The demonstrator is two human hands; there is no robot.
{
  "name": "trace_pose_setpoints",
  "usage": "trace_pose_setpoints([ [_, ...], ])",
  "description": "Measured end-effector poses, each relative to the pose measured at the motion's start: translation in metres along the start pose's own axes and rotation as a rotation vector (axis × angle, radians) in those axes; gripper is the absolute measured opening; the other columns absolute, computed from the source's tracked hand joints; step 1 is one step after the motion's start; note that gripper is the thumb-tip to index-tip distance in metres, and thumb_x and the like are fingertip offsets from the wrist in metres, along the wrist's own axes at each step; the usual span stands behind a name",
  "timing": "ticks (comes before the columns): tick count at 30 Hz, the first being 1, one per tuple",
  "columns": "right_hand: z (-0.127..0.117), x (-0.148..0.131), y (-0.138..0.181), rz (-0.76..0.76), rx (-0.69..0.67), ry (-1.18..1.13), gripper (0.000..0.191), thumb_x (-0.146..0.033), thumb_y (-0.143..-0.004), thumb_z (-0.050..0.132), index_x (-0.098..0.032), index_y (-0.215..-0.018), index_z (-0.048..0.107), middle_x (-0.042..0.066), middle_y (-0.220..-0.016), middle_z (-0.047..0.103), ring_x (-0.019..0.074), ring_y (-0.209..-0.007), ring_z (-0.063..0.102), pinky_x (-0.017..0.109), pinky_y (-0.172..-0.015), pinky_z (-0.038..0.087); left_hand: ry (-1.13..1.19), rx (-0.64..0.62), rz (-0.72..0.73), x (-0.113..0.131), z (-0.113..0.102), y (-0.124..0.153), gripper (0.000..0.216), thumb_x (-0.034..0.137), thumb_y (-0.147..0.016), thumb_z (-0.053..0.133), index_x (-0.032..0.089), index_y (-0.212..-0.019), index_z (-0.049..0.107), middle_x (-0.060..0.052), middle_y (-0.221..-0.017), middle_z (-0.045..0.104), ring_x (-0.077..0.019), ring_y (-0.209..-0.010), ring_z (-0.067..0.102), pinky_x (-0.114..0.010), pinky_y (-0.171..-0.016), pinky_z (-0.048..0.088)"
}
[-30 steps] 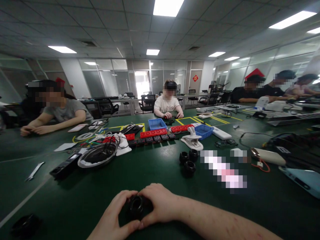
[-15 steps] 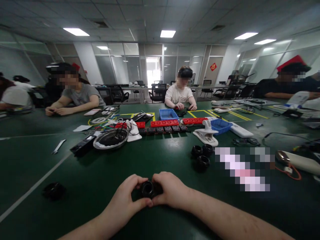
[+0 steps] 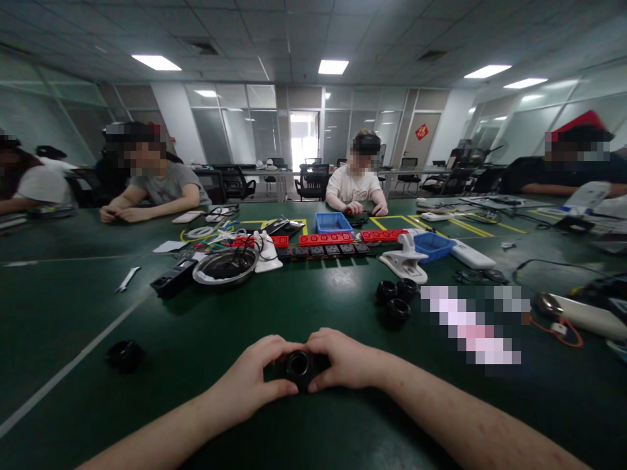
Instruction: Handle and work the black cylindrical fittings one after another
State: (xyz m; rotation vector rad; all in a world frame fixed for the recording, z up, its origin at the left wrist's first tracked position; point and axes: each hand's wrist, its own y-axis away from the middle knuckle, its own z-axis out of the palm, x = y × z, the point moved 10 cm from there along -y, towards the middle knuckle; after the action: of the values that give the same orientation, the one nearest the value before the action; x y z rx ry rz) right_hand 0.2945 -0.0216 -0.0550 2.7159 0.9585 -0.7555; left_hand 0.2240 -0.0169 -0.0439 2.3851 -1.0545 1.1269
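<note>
Near the front of the table, a black ring-shaped part (image 3: 299, 371) with a round hole in its face is gripped between my two hands. My left hand (image 3: 257, 373) is closed on its left side, fingers at the top and thumb low down. From the right, my right hand (image 3: 343, 360) wraps it in the same way, and the fingers hide some of its rim. Similar black parts (image 3: 397, 311) stand in a small group ahead to the right. Another black part (image 3: 124, 356) lies alone on the left.
On the green table (image 3: 215, 326) lie a wrench (image 3: 128, 279), a metal bowl (image 3: 225, 282), a red power strip (image 3: 326, 239), a white clip stand (image 3: 405, 261), blue trays (image 3: 333, 222) and cables. A person (image 3: 355, 183) sits opposite; others sit at both sides.
The view has turned slightly left. My hands have shifted their grip around the black part, whose holed face now shows more fully.
</note>
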Motion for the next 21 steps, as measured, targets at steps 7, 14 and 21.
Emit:
trace_pose_setpoints([
  [7, 0.004, 0.003, -0.001, 0.171, 0.110, 0.149, 0.048, -0.057, -0.055, 0.070, -0.016, -0.076, 0.057, 0.000, -0.070, 0.056, 0.0173, -0.067, 0.049, 0.026, -0.057, 0.036, -0.035, 0.087, -0.066, -0.009, 0.001, 0.000, 0.033, 0.021, -0.066, 0.065, 0.020, -0.098, 0.059, -0.001, -0.089, 0.057, -0.0204, -0.084, 0.053, -0.030, -0.073, 0.041],
  [14, -0.001, -0.006, 0.002, 0.164, 0.147, 0.155, 0.058, -0.056, -0.056, 0.070, -0.016, -0.096, 0.056, 0.006, -0.088, 0.059, 0.0224, -0.080, 0.053, 0.033, -0.070, 0.040, -0.062, 0.133, -0.061, -0.009, -0.001, 0.002, 0.031, 0.019, -0.069, 0.063, 0.020, -0.100, 0.058, -0.002, -0.090, 0.055, -0.0210, -0.086, 0.051, -0.031, -0.075, 0.040],
  [21, 0.000, 0.002, 0.001, 0.075, 0.008, -0.001, 0.031, -0.034, -0.062, 0.074, -0.016, -0.084, 0.061, -0.001, -0.078, 0.056, 0.0149, -0.073, 0.052, 0.022, -0.062, 0.038, -0.012, 0.010, -0.051, -0.009, 0.001, 0.000, 0.038, 0.017, -0.069, 0.062, 0.024, -0.106, 0.057, -0.001, -0.093, 0.055, -0.0189, -0.083, 0.052, -0.028, -0.072, 0.040],
])
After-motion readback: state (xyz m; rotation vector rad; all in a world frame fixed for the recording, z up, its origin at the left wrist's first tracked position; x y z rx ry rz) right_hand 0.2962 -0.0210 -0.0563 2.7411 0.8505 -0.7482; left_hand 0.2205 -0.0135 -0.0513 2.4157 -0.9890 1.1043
